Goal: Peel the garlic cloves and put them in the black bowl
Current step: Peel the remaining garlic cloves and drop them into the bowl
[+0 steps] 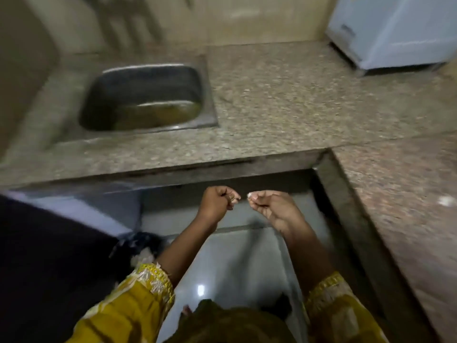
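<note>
Right hand [268,206] pinches a small pale garlic clove [249,195] at its fingertips. It sits just beside the left hand [217,203], whose fingers are curled tight, can't tell if they're holding peel. Black bowl's nowhere in sight.

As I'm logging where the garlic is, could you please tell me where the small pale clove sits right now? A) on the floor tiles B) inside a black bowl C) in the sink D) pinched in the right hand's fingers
D: the clove is pinched in the fingers of the right hand, held low in front of the counter, well clear of the sink.
</note>
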